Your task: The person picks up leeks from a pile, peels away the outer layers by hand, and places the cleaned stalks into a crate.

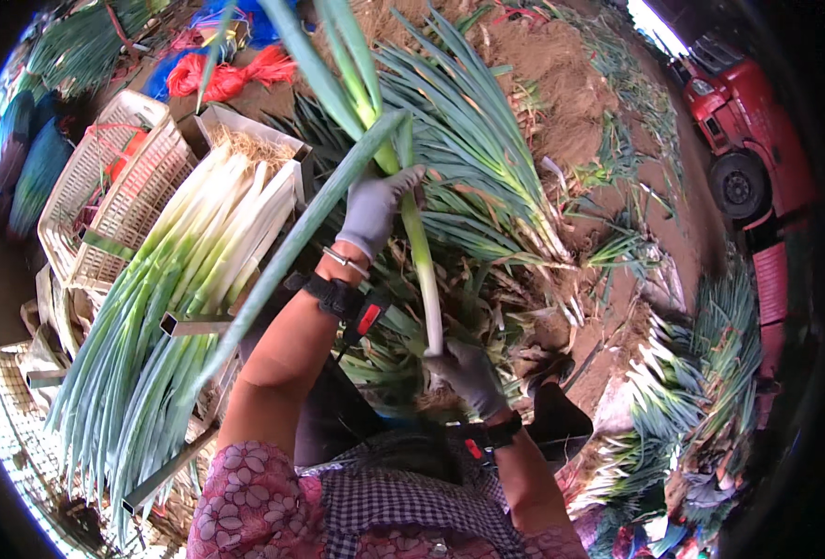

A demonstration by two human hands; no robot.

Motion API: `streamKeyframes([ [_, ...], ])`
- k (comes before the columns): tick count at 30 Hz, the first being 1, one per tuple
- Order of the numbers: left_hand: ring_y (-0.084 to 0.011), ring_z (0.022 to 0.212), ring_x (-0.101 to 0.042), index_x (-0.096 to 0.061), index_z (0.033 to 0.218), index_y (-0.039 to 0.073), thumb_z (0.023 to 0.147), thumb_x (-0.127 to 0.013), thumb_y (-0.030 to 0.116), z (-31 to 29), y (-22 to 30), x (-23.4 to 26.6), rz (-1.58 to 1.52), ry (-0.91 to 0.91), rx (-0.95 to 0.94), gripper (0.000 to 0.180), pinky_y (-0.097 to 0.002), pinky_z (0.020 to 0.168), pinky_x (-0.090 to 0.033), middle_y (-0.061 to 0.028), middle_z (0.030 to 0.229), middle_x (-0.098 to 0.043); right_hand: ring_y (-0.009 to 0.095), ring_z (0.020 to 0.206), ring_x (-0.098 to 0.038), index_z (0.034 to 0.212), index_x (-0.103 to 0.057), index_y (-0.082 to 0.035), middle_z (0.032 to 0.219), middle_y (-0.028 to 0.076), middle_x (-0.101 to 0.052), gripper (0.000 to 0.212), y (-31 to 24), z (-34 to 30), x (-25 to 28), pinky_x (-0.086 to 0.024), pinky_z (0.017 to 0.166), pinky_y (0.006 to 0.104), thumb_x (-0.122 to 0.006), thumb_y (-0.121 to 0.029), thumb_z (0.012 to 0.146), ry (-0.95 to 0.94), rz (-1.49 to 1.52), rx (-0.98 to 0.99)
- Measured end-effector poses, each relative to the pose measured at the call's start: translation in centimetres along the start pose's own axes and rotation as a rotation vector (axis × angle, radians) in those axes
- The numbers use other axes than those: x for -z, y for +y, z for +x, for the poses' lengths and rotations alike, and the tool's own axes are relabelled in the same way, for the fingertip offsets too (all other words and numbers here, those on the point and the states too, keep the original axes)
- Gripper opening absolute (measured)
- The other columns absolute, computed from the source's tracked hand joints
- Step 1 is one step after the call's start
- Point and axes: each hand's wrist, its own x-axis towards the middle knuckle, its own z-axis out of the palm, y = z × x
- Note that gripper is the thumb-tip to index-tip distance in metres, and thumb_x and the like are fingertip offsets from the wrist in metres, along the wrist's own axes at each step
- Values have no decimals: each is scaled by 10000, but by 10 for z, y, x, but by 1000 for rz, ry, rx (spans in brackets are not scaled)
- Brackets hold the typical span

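Observation:
One long green onion [421, 252] slants across the space before me, its white end low and its green leaves fanning out toward the top. My gloved left hand [375, 207] is closed round the stalk just below where the leaves split. At the lower white end, my gloved right hand [468, 373] has its fingers closed on the stalk; the root tip is hidden there. To the left, a thick row of cleaned green onions [193, 242] lies in a metal rack [287, 172], roots up and leaves hanging down.
A white plastic basket [119, 191] stands beyond the rack at left. Red twine [231, 76] lies behind it. Uncleaned green onions [487, 140] are heaped ahead on soil, with stripped leaves below. Further bundles [664, 382] lie at right, near a red vehicle [757, 130].

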Motion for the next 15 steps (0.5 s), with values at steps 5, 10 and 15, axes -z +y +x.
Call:
streamKeyframes([
  [5, -184, 571, -596, -585, 913, -27, 875, -614, 143, -14, -61, 0, -100, -250, 432, 176, -317, 551, -518, -88, 709, -613, 100, 680, -545, 986, -639, -8, 735, -7, -594, 243, -66, 54, 15, -451, 625, 268, -600, -228, 892, 97, 173, 1],
  [10, -164, 511, -539, -609, 758, -18, 807, -652, 102, -4, -107, 5, 103, 40, 464, 136, -315, 476, -432, -56, 608, -570, 156, 697, -573, 920, -633, 26, 752, 73, -615, 274, -21, 17, 2, -445, 653, 323, -596, -242, 875, 291, -182, 288],
  [15, -150, 495, -525, -631, 732, -23, 761, -687, 120, 37, -140, 60, 260, 352, 341, 156, -310, 457, -403, -36, 614, -578, 156, 792, -585, 1001, -622, 24, 859, 77, -632, 287, -30, -72, 18, -460, 701, 302, -608, -231, 871, 60, -36, -263],
])
